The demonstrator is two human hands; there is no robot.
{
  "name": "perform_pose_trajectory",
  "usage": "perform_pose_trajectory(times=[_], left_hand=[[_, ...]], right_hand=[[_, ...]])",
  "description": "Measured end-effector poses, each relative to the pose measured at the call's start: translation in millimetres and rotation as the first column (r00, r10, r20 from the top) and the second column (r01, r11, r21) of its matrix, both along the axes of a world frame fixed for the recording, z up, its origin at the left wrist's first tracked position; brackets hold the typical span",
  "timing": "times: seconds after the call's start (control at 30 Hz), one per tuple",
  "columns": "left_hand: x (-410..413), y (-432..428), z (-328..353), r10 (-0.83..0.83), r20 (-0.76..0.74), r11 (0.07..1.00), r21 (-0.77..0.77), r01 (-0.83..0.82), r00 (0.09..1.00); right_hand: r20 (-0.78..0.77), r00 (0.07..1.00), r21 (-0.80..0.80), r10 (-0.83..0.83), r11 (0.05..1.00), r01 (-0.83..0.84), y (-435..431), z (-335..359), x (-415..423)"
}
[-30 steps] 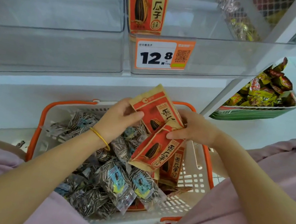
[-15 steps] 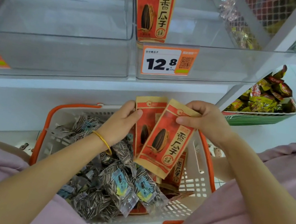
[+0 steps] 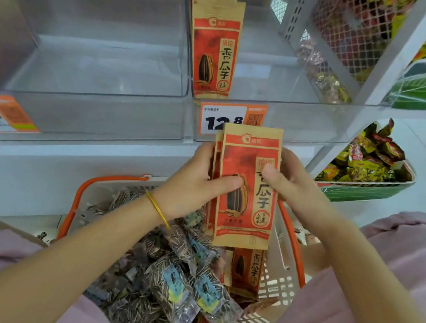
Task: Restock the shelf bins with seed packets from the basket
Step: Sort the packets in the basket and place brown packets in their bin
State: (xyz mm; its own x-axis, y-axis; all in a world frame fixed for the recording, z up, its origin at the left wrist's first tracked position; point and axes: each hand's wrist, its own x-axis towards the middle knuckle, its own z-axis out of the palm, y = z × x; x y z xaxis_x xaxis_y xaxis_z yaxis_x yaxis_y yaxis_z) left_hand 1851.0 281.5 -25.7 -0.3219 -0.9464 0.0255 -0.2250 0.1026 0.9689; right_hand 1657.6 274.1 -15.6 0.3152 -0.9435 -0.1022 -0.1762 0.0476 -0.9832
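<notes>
Mid-restock: the left hand (image 3: 194, 183) and right hand (image 3: 294, 184) both grip squared-up red seed packets (image 3: 239, 220) above the basket (image 3: 285, 282). Next, I judge, a lift into the clear bin (image 3: 308, 125) at twelve o'clock.

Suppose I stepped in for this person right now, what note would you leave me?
Hands: the left hand and right hand both grip a small stack of red seed packets, upright above the basket.
Bins: in the right bin, behind the 12.8 tag, matching packets stand at its left wall. The left bin shows no packets.
Done: some red packets shelved, it seems.
Left: put the held stack in the right bin, then shelve the basket's striped packets and remaining red ones.
</notes>
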Motion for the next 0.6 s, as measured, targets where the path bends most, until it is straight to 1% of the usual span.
perform_pose_trajectory(times=[0.03,0.07,0.1,0.17,0.2,0.23,0.27,0.3,0.33,0.37,0.4,0.43,0.53,0.6], left_hand=[[-1.7,-3.2,12.6,-0.013,-0.017,0.999,-0.036,0.012,1.000],[-3.6,-7.2,24.5,-0.030,-0.018,0.997,-0.069,0.029,0.999],[-5.8,-11.4,37.3,-0.047,-0.010,0.994,-0.103,0.046,0.999],[-8.1,-21.7,64.0,-0.039,-0.003,0.982,-0.183,0.038,0.999],[-7.8,-26.8,78.2,-0.003,-0.016,0.975,-0.223,-0.001,1.000],[-5.5,-32.0,90.4,0.061,-0.032,0.959,-0.275,-0.067,0.998],[-0.5,-39.0,99.1,0.160,-0.012,0.916,-0.371,-0.153,0.987],[6.5,-48.2,104.2,0.283,0.050,0.840,-0.494,-0.223,0.958],[14.5,-57.4,106.5,0.399,0.141,0.758,-0.607,-0.240,0.906],[22.5,-65.2,106.7,0.492,0.236,0.702,-0.677,-0.221,0.838],[29.9,-72.1,104.3,0.546,0.324,0.692,-0.694,-0.198,0.773],[35.7,-77.1,101.2,0.559,0.393,0.718,-0.670,-0.188,0.730],[44.4,-85.4,89.0,0.492,0.530,0.813,-0.564,-0.145,0.691],[45.7,-87.8,83.2,0.466,0.600,0.834,-0.543,-0.095,0.651]], right_hand=[[0.042,0.994,0.037,0.106,0.994,-0.107,3.7,4.7,-2.6],[0.057,0.982,0.027,0.179,0.983,-0.181,5.5,8.5,-3.7],[0.074,0.974,0.000,0.213,0.977,-0.213,6.0,16.0,-2.6],[0.161,0.966,-0.044,0.201,0.979,-0.197,-2.9,39.2,-0.4],[0.220,0.958,-0.057,0.186,0.982,-0.177,-12.1,51.1,-0.6],[0.269,0.947,-0.075,0.175,0.984,-0.160,-22.0,65.0,0.3],[0.287,0.944,-0.103,0.163,0.985,-0.139,-34.0,77.1,1.4],[0.277,0.950,-0.130,0.144,0.985,-0.111,-48.1,87.4,4.0],[0.252,0.960,-0.154,0.119,0.985,-0.081,-63.4,95.5,8.3],[0.221,0.971,-0.166,0.086,0.985,-0.049,-78.6,101.6,15.2],[0.187,0.980,-0.171,0.063,0.985,-0.030,-92.0,106.2,23.2],[0.152,0.987,-0.165,0.052,0.986,-0.026,-103.1,108.3,31.7],[0.083,0.990,-0.093,0.117,0.990,-0.109,-136.2,91.3,48.9],[-0.017,0.994,-0.087,0.110,0.990,-0.111,-145.8,78.2,58.1]])
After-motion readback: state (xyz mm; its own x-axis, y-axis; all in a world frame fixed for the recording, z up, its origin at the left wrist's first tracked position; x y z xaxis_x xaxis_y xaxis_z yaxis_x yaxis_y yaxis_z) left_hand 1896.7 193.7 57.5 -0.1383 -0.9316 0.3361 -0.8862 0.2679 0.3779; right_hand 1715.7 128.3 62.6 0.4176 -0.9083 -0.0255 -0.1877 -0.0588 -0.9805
